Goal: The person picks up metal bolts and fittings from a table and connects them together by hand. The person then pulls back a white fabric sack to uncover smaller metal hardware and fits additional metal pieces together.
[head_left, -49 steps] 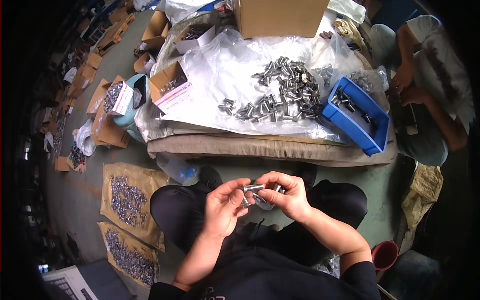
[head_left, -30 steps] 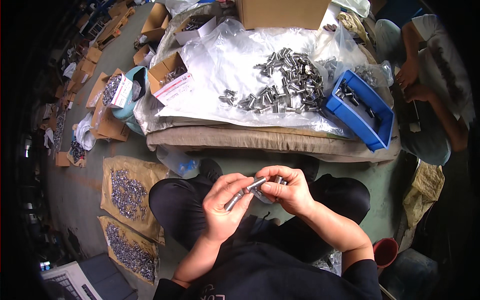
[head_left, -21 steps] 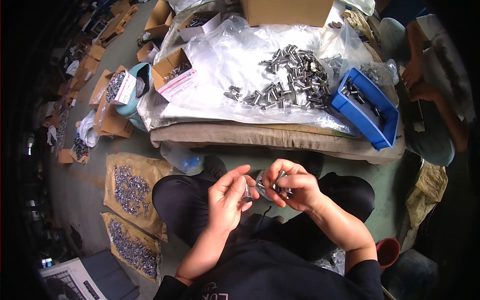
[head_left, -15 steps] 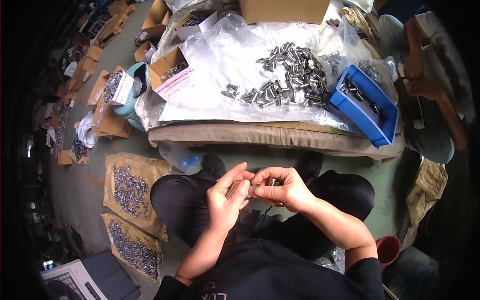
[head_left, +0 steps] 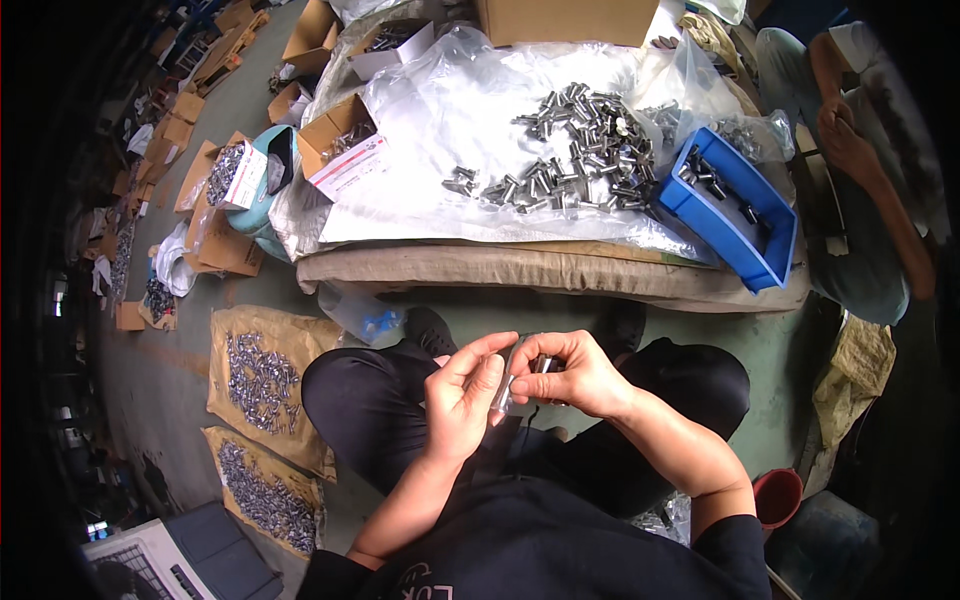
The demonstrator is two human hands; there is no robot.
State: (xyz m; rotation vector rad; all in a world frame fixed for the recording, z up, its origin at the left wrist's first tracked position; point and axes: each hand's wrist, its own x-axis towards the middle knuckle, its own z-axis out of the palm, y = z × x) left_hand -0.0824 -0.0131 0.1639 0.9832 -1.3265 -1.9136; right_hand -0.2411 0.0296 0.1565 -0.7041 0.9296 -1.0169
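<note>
Above my lap, my left hand (head_left: 462, 400) pinches a small clear plastic bag (head_left: 505, 388) between thumb and fingers. My right hand (head_left: 582, 376) is closed beside it, curled around several shiny metal bolts (head_left: 545, 366), with its thumb and fingertip at the bag's edge. The right fingers partly hide the bolts, so their full shape does not show. Ahead on the plastic-covered work surface lies a loose pile of similar metal bolts (head_left: 590, 150). A blue bin (head_left: 742, 240) with a few dark metal bolts inside stands tilted at the right end of that surface.
Open cardboard boxes (head_left: 335, 130) with metal parts stand at the left. Two yellowish sacks (head_left: 320, 345) covered in small metal parts lie on the floor. At the right sits another person (head_left: 860, 160) with hands together. A red bucket (head_left: 777, 498) stands by my right elbow.
My left hand has shifted slightly right, and the clear bag now stands more upright between my hands. The other person's hands have moved up and closer together.
</note>
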